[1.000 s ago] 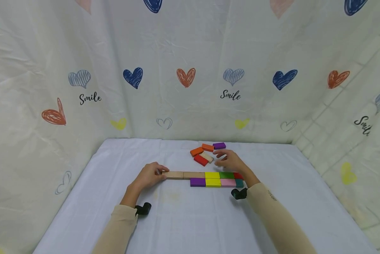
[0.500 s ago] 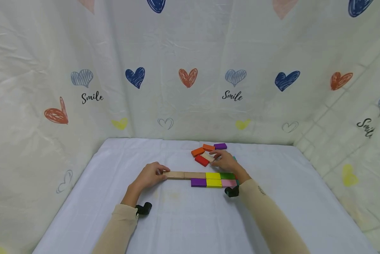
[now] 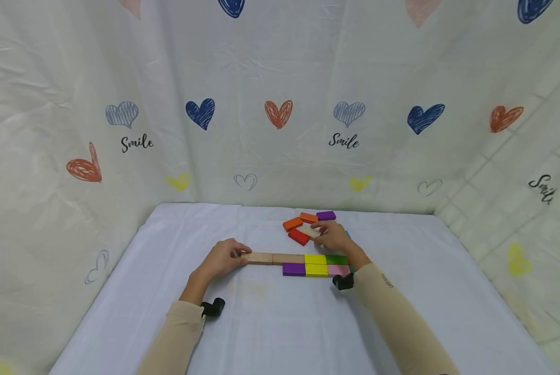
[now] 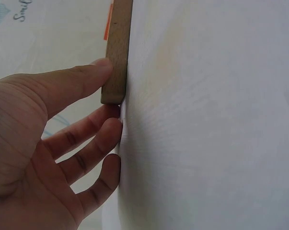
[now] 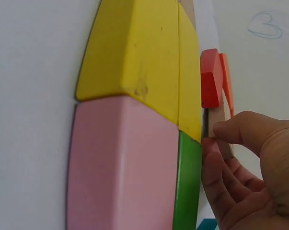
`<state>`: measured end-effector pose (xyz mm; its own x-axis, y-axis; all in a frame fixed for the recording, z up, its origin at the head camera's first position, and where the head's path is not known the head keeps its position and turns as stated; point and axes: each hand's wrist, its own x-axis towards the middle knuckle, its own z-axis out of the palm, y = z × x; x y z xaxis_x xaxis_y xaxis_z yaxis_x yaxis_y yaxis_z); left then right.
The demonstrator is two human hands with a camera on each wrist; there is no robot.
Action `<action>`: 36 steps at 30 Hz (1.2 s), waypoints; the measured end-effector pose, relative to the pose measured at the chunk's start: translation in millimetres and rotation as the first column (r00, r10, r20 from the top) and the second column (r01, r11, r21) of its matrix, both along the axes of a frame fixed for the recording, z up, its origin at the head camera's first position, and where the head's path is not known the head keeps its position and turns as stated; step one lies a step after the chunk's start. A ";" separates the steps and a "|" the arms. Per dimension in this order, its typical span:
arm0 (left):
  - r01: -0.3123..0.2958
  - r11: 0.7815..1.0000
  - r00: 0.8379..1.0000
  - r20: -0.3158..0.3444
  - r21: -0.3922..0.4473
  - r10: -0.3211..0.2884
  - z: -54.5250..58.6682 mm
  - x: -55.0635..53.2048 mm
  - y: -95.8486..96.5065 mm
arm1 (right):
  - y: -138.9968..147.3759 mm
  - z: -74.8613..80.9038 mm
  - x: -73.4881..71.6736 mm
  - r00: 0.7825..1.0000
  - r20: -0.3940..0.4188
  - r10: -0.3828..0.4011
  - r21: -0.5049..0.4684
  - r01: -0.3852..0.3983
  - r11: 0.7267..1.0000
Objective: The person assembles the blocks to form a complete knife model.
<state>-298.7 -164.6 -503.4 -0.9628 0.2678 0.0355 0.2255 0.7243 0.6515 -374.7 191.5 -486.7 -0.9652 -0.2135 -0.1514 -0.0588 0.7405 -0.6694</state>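
Observation:
Two rows of flat wooden blocks lie end to end. My left hand (image 3: 224,259) holds the left end of the back row, at a plain wooden block (image 3: 257,258); in the left wrist view its thumb presses that block's face and the other fingertips meet the cloth. Behind the rows, my right hand (image 3: 332,237) pinches a loose plain wooden block (image 5: 215,121) between thumb and fingers. A red block (image 3: 298,237) lies right beside that one. The back row continues with a second plain block (image 3: 288,259), yellow (image 3: 315,259) and green (image 3: 336,260).
Purple (image 3: 293,269), yellow (image 3: 316,270) and pink (image 3: 338,270) blocks form the front row. Two orange blocks (image 3: 292,224) and a purple block (image 3: 326,215) lie loose at the back. A heart-printed curtain (image 3: 280,156) hangs behind the white-covered table (image 3: 270,328).
My right hand has moved left and down to the loose plain block and taken hold of it. My left hand has kept its place at the row's end.

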 end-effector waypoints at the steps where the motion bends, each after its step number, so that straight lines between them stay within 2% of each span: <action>1: -0.001 1.000 1.000 0.003 0.000 0.001 -0.2 -0.2 0.0 | 1.5 1.1 0.3 1.000 -0.002 0.004 0.002 -0.004 1.000; 7: -0.012 1.000 1.000 0.007 0.001 0.012 0.0 -1.0 0.2 | 10.6 9.8 3.8 1.000 -0.023 0.020 -0.011 -0.021 1.000; 16: -0.015 1.000 1.000 0.016 0.001 0.015 0.0 -0.6 -0.2 | 22.5 23.0 19.0 0.997 -0.037 0.062 -0.082 -0.065 0.994; 28: -0.010 1.000 1.000 0.015 -0.003 0.010 1.6 0.2 1.3 | 40.6 30.3 57.1 0.983 -0.097 0.157 -0.067 -0.164 0.984; 36: -0.013 1.000 1.000 0.017 -0.014 0.013 1.4 -0.2 1.1 | 44.8 22.8 76.2 0.979 -0.075 0.189 -0.076 -0.195 0.978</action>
